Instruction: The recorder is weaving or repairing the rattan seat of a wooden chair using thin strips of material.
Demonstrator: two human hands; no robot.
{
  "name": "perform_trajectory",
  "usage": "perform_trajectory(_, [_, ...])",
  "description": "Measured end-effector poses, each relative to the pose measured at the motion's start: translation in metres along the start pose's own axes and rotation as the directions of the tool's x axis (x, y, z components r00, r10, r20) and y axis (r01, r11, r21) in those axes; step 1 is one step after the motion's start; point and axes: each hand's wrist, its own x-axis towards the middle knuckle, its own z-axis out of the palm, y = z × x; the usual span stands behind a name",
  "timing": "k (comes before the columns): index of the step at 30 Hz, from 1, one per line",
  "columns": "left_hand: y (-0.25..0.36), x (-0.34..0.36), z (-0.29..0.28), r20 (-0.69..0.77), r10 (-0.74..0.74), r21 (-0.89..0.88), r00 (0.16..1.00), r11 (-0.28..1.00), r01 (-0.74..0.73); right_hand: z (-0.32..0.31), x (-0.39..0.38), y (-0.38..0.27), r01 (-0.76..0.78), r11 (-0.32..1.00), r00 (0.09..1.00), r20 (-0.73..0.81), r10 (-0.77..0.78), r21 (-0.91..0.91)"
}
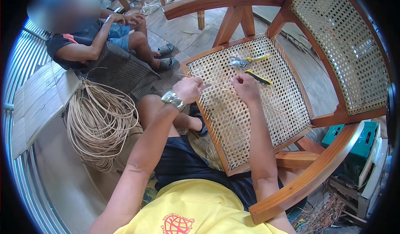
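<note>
Past your yellow shirt [196, 209], your left hand [188, 89] and right hand [246, 87] each pinch a thin cane strand [216, 86] over the woven chair seat [241, 109]; light, springy, likely kink-prone, so grip near the weave.

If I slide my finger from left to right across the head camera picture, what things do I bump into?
Big coil of pale rattan cane → left hand with a silver wristwatch → right hand → yellow-handled pliers on the woven cane chair seat → green plastic crate.
</note>
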Motion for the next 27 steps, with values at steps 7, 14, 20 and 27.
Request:
perform_trajectory(7, [0.02,0.019,0.002,0.217,-0.029,0.261,0.976,0.965,-0.029,0.004,-0.005,-0.009,-0.013,0.998,0.988,0.155,0.023,-0.065])
perform_trajectory(14, [0.018,0.016,-0.01,-0.049,-0.146,0.119,0.988,0.981,0.151,0.015,-0.014,-0.008,-0.066,0.943,0.979,0.202,-0.001,0.326])
perform_trajectory(20, [-0.025,0.016,-0.012,-0.057,-0.099,-0.05,0.993,0.994,0.096,0.024,-0.029,0.004,0.386,0.923,0.92,0.078,-0.385,0.007])
perform_trajectory(27, [-0.029,0.005,-0.016,-0.112,-0.105,-0.037,0.988,0.994,0.102,0.045,-0.017,-0.005,0.369,0.912,0.925,0.021,-0.379,0.179])
